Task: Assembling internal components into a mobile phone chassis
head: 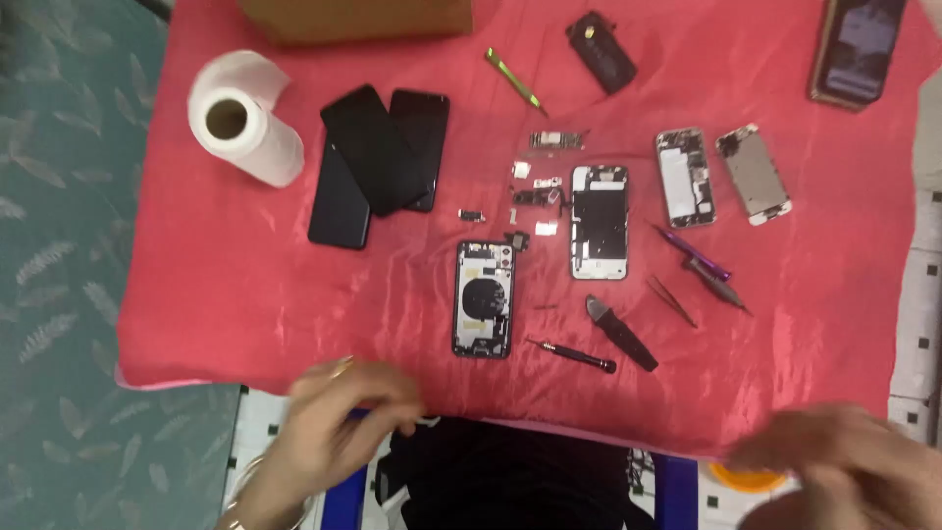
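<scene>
Both hands hover blurred at the near edge of the red cloth (245, 324), the left hand (348, 417) with fingers curled loosely, the right hand (844, 456) spread flat, neither holding anything.

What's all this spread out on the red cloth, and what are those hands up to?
A person sits over a shiny red cloth strewn with opened phones. Both hands are at its near edge, blurred: the left hand seems to pinch the cloth's edge, the right hand hovers near the corner, touching no tool. An opened black phone shell lies nearest, with a small black screwdriver beside it. Farther back lie three black phone screens, stacked and overlapping, and a white paper roll.
</scene>
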